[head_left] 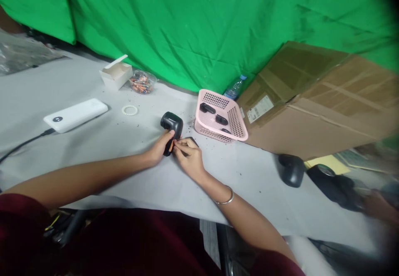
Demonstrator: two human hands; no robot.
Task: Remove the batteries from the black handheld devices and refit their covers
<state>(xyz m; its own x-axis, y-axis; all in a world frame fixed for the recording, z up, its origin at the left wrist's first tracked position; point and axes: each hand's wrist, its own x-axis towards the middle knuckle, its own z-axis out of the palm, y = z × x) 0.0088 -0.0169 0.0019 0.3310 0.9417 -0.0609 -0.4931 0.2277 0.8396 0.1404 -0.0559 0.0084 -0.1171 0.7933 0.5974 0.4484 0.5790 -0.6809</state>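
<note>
A black handheld device (pixel 172 121) with a rounded head and a short handle is in my left hand (pixel 158 148), whose fingers are wrapped round the handle over the table. In the handle's side an orange battery (pixel 171 146) shows in an open slot. My right hand (pixel 190 156) is closed, thumb and fingertips pinched together at the battery's upper end. Just behind the right fingers is a dark flat piece (pixel 194 141); whether it lies on the table or is held, I cannot tell.
A pink basket (pixel 238 136) holds several black parts. Behind stand a bottle (pixel 236 88), a large cardboard box (pixel 299 118), a tub of batteries (pixel 142 83) and a white box (pixel 116 76). Leftward lie a power bank (pixel 77 116) and bracelet (pixel 129 110). Another person's hand (pixel 378 205) is at right.
</note>
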